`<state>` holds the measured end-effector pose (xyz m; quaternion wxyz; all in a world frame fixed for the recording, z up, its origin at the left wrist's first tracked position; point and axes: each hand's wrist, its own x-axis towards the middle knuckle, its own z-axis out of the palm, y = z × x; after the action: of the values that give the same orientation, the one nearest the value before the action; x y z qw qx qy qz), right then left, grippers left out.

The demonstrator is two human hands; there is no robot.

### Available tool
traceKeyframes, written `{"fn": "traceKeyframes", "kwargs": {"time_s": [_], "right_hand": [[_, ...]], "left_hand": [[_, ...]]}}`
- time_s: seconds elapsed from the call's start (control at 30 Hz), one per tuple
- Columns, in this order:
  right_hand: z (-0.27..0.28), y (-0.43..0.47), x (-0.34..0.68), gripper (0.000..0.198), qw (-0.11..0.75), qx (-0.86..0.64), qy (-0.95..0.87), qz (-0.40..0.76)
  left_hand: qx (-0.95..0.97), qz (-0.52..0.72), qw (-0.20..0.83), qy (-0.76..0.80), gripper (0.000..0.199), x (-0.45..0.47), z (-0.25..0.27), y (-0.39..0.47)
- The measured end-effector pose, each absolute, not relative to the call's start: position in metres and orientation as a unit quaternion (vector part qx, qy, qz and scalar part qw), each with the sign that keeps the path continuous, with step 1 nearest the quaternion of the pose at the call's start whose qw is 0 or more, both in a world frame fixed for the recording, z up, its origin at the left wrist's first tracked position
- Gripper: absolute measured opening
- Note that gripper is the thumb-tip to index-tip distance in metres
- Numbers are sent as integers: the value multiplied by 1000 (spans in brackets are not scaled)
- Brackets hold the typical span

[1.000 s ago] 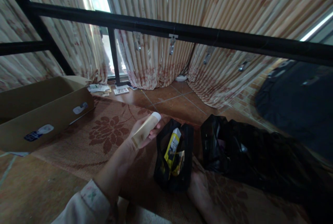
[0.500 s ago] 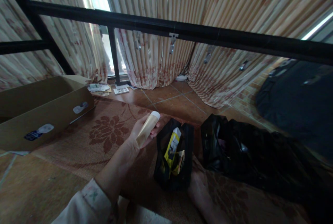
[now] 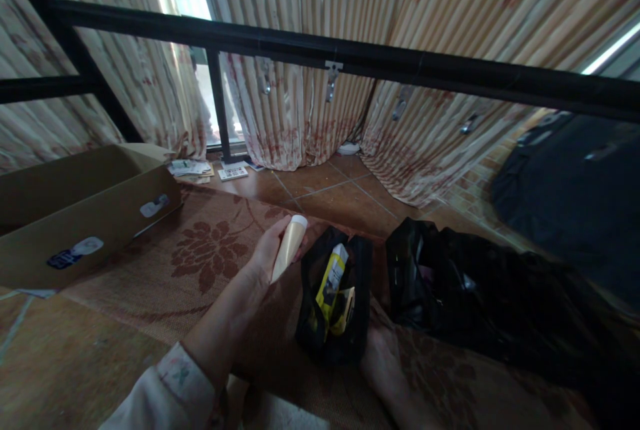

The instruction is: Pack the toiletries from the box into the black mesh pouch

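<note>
My left hand (image 3: 269,245) is closed around a pale gold squeeze tube (image 3: 289,247) with a white cap pointing up and away. Just right of it stands a black pouch (image 3: 361,283), its top open towards me. Inside the pouch lean a yellow-and-white packet (image 3: 333,280) and another yellow item (image 3: 344,315), partly covered. At the pouch's lower right side, my right hand (image 3: 381,353) grips it; the fingertips are hidden against the dark fabric.
A long open cardboard box (image 3: 115,217) sits on the left. To the right lies a large black bag (image 3: 480,290), partly open. A patterned brown mat (image 3: 210,253) covers the floor. Papers (image 3: 233,171) lie near the curtains (image 3: 310,110); a dark metal rail (image 3: 300,47) crosses ahead.
The tube has turned in my left hand and now shows a narrower, tapering side. The right hand and the pouch stay almost still.
</note>
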<state>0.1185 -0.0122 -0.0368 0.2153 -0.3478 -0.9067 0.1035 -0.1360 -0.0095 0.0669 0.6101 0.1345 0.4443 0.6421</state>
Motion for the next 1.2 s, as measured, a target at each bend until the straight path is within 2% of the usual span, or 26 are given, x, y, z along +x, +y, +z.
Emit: {"fn": "traceKeyframes", "kwargs": {"time_s": [0.53,0.97,1.2], "right_hand": [[-41,-11,120,52,203,-345,-911,103],[-36,-14,119,40,191,-358,-907,114],[-39,-13,121,48,191,-354,-909,110]], "left_hand": [[116,637,594,477,31,-133,70,-10],[132,639,592,473,33,-134,69,-10],[132,640,597,466,34,-134,68,-10]]}}
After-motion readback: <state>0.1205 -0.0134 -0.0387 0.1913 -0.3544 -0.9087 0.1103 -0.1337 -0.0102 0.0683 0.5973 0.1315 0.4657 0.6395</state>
